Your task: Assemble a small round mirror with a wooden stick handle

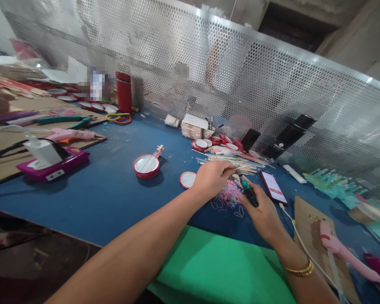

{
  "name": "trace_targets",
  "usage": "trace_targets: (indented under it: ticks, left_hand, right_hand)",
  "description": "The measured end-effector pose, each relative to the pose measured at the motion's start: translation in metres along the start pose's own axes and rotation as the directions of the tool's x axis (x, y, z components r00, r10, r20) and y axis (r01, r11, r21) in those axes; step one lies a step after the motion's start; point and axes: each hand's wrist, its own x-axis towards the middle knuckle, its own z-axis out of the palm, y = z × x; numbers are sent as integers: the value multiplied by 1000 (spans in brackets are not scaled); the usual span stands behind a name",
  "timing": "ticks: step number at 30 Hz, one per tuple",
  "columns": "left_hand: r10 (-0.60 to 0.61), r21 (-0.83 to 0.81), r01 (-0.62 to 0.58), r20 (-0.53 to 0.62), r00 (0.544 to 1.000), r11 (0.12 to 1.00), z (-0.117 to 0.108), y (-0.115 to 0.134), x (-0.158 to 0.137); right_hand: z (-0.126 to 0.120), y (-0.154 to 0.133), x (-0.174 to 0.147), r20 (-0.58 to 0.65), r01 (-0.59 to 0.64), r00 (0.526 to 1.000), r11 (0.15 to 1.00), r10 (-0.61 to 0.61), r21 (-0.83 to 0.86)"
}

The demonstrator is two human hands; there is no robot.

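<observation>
My right hand (pixel 262 213) is closed around a small tool with a black and green handle (pixel 250 194); its metal tip points up toward my other hand. My left hand (pixel 213 177) is pinched at the fingertips close to that tip, and what it holds is too small to make out. Below both hands lies a pile of pink and white rubber bands (pixel 228 195). A round red-rimmed disc (pixel 187 180) with a white face is partly covered by my left hand. Farther left sits a small red drum-like piece (pixel 146 165) with a short pink neck.
Behind my hands lie thin sticks (pixel 228 160) and more red-rimmed discs (pixel 201 144). A phone (pixel 273 187) and a pink glue gun (pixel 327 240) are at right. At left are a purple power strip (pixel 53 164) and a red flask (pixel 123 93). A perforated metal panel (pixel 164 55) borders the back.
</observation>
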Motion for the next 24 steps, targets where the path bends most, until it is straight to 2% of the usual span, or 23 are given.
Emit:
trace_targets:
  ticks: [8, 24]
  left_hand:
    - [-52, -26, 52, 24, 998, 998, 2, -1, -1]
    - [-30, -89, 31, 21, 999, 996, 7, -3, 0]
  right_hand:
    - [2, 2, -1, 2, 3, 1000, 1000, -3, 6]
    - [0, 4, 0, -11, 38, 999, 999, -39, -24]
